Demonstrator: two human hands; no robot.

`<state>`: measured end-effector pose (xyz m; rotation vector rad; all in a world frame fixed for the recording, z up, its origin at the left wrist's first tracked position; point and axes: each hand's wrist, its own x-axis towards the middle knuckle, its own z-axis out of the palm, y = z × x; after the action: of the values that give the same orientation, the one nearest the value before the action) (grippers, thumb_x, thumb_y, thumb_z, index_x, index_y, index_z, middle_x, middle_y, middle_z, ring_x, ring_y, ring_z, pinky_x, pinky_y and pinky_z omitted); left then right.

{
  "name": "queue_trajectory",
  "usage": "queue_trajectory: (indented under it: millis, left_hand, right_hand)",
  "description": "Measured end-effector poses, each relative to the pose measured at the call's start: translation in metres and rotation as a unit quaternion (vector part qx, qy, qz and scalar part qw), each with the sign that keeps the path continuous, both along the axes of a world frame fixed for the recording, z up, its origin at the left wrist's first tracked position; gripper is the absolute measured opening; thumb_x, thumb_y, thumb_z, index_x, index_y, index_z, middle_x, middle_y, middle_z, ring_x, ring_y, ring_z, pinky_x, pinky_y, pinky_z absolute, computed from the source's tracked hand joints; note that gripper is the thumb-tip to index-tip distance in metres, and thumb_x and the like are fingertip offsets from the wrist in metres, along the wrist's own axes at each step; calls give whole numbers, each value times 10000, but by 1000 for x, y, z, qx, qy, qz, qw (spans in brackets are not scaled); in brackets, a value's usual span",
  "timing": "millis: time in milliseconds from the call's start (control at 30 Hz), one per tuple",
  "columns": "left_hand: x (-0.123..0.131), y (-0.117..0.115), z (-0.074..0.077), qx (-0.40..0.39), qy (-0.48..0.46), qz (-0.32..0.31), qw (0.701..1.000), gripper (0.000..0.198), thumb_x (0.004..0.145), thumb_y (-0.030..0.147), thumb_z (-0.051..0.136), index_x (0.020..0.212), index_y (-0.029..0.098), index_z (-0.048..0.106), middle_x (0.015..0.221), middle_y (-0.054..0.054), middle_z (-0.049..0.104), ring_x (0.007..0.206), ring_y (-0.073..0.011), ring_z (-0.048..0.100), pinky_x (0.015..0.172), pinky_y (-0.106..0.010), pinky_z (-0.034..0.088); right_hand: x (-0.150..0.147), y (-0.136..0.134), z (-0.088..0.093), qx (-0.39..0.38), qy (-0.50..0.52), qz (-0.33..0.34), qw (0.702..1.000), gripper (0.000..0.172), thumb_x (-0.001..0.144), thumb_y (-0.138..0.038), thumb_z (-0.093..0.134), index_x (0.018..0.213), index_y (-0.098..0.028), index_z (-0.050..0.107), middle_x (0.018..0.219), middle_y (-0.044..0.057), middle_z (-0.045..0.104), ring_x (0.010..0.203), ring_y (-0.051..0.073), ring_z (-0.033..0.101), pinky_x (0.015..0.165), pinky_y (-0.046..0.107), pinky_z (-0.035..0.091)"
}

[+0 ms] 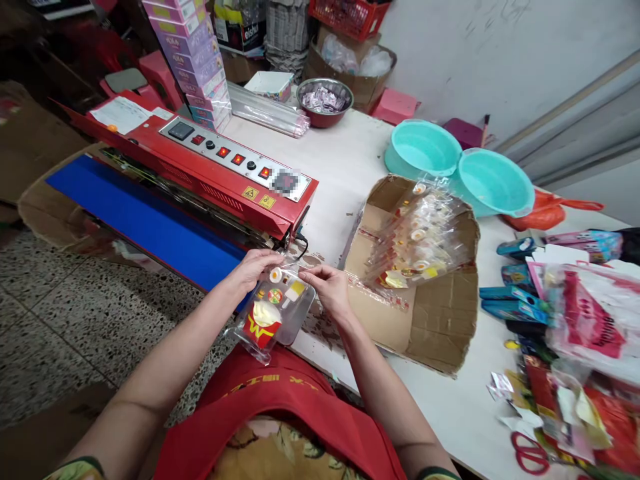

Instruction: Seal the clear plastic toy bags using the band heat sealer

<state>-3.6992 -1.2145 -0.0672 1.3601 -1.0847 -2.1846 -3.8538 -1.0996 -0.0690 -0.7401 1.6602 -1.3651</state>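
A clear plastic bag (263, 323) hangs between my hands at the near end of the red sealing machine (225, 167). Inside it lie small toy food pieces, among them a fried egg, a yellow-and-white popsicle shape and a red fries box with a yellow mark. My left hand (257, 267) pinches the bag's upper left edge, close to the blue conveyor belt (150, 213). At the upper right edge, my right hand (327, 287) grips the bag between thumb and fingers. To the right, a cardboard box (440, 320) holds several similar filled bags (415, 233).
Two turquoise basins (425, 150) stand behind the cardboard box. A metal bowl (325, 107) of small packets and a tall stack of purple boxes (193, 60) are at the back. Red-handled scissors (530, 453) lie among wrappers at the right. A cable (303, 247) hangs at the machine's end.
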Motion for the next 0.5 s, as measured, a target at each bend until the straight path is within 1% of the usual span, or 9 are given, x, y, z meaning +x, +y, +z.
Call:
queue_trajectory:
  millis: [67,133,200,267,333,400,500]
  left_hand:
    - [-5,-1,-3,13,-14,41,999,334,515,309,834,747,113,694,720,-93,725,588,-167,647,523,-245,479]
    - [-10,-1,-10,7,-19,97,995,320,508,284,838,726,106,687,683,-95,713,561,-175,641,500,-251,474]
    - [-15,-1,-18,-11,-21,147,989,290,526,274,834,695,112,663,636,-78,693,533,-167,629,495,-250,469]
    - [-20,-3,-26,-26,-22,179,983,267,564,279,819,685,126,636,585,-47,667,510,-148,611,496,-239,464]
    - [-21,-5,-31,-34,-27,194,980,260,597,292,804,696,133,623,537,-21,636,477,-129,584,481,-225,447]
    - [-16,-8,-33,-36,-31,198,979,271,611,311,798,715,128,628,533,-22,635,438,-114,551,442,-213,414]
    - [0,-11,-32,-19,-34,161,986,330,562,304,827,767,111,654,632,-55,685,466,-118,575,434,-212,423]
  right_hand:
    - [0,-2,-3,6,7,-13,1000,299,544,-451,852,643,-202,719,766,46,748,731,217,667,719,360,527]
    - [0,-5,-9,10,0,-24,1000,293,541,-438,854,645,-199,721,756,48,746,704,207,659,690,346,518]
    - [2,-11,-16,10,-11,-34,999,291,536,-427,855,649,-196,719,734,46,738,667,194,646,658,333,510]
    - [5,-18,-21,5,-27,-41,999,297,526,-415,858,651,-194,704,711,39,729,636,182,636,630,319,504]
    - [8,-24,-25,-1,-42,-46,998,315,517,-401,861,661,-191,677,684,28,717,616,172,632,612,305,499]
    - [9,-29,-29,-4,-59,-51,997,349,512,-389,864,704,-190,650,663,17,708,612,168,637,616,298,500]
    - [7,-39,-35,2,-86,-62,994,427,496,-378,864,781,-191,608,645,5,701,603,167,639,613,297,501]
